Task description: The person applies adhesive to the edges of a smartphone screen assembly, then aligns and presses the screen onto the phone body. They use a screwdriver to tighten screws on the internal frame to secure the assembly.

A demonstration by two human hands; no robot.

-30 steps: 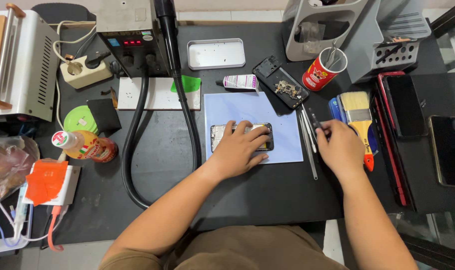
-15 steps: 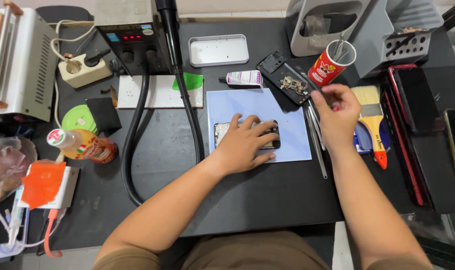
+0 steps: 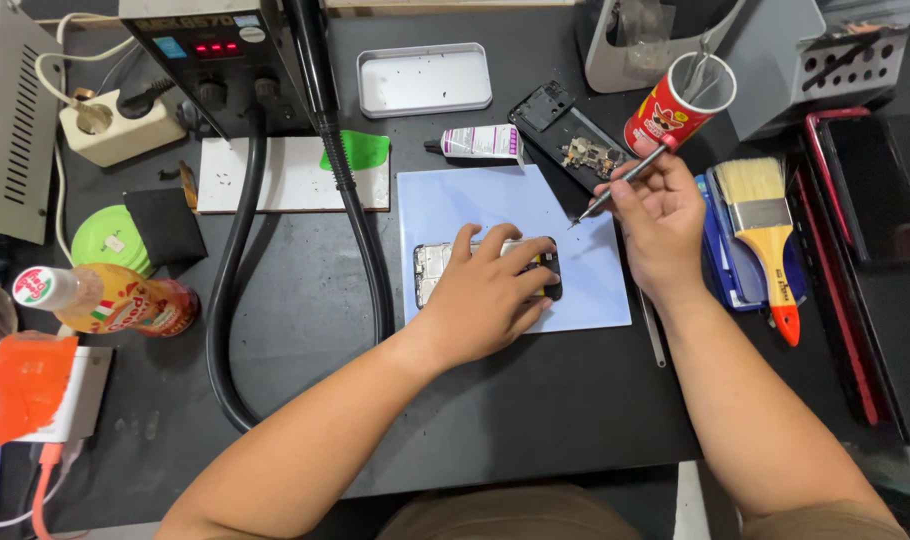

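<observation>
Left hand (image 3: 485,295) flat, fingers spread, pinning opened phone (image 3: 433,272) on blue mat (image 3: 585,285). Right hand (image 3: 655,215) pinches thin screwdriver (image 3: 620,182), tip right of phone (tip slip could gouge board; loosened press lets phone skid).

On my bench I note a yellow-handled paintbrush (image 3: 765,235), red snack can (image 3: 677,103), metal tray (image 3: 424,79), glue tube (image 3: 475,143), sauce bottle (image 3: 100,300) and black hose (image 3: 237,250).

My black worktop (image 3: 495,420) fills nearly everything I see, matte and evenly lit from above, without hard shadows. Its near edge runs just above my lap. Past the near right corner, a strip of pale floor (image 3: 690,500) shows.
</observation>
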